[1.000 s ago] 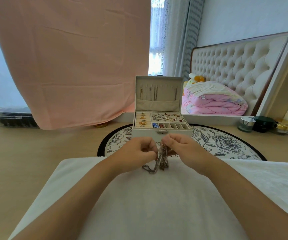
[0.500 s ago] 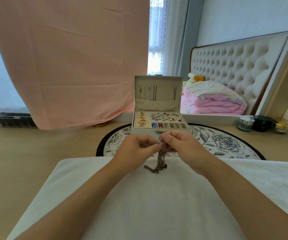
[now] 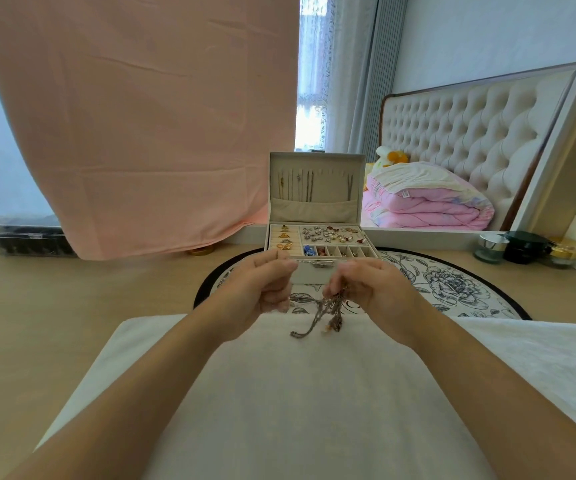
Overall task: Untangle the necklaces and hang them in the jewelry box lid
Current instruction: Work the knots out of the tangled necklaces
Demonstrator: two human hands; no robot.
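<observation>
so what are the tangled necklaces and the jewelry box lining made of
Tangled necklaces: likely metal chain, dull silver-grey, fine links visible. Jewelry box lining: probably beige velvet-like fabric, matte, with a soft sagging pocket.

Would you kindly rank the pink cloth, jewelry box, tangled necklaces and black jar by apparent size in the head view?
pink cloth
jewelry box
then tangled necklaces and black jar, too alike to rank

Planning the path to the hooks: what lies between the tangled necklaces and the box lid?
Head view: the box's open tray of small jewelry, plus a strip of floral mat, lies between the tangled necklaces and the lid.
</observation>
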